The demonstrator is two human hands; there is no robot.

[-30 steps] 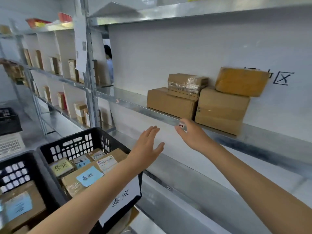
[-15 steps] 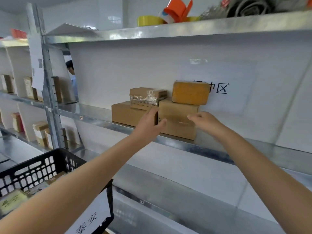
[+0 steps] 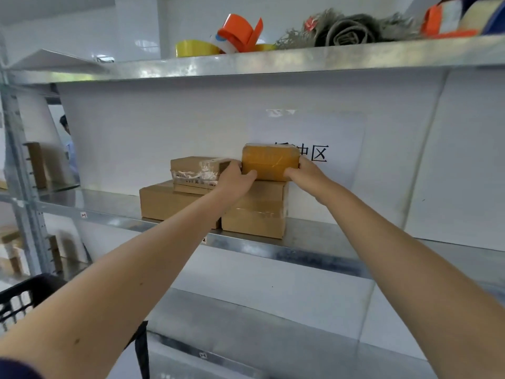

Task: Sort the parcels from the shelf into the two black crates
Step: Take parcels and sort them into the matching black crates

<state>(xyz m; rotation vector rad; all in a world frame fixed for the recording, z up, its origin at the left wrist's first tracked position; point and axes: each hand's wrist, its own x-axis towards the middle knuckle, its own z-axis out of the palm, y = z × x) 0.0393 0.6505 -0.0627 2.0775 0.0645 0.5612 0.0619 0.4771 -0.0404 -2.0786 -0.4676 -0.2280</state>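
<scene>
Left hand (image 3: 232,179) and right hand (image 3: 304,173) clamp the yellow parcel (image 3: 269,162) by its ends; it and three brown parcels (image 3: 254,214) sit unsorted on the shelf (image 3: 314,251), near-left black crate (image 3: 16,296) contents unseen.

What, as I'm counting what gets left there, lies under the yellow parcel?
A brown box standing on the metal shelf. The left hand and right hand grip the yellow parcel; whether it touches the box is hidden.
</scene>
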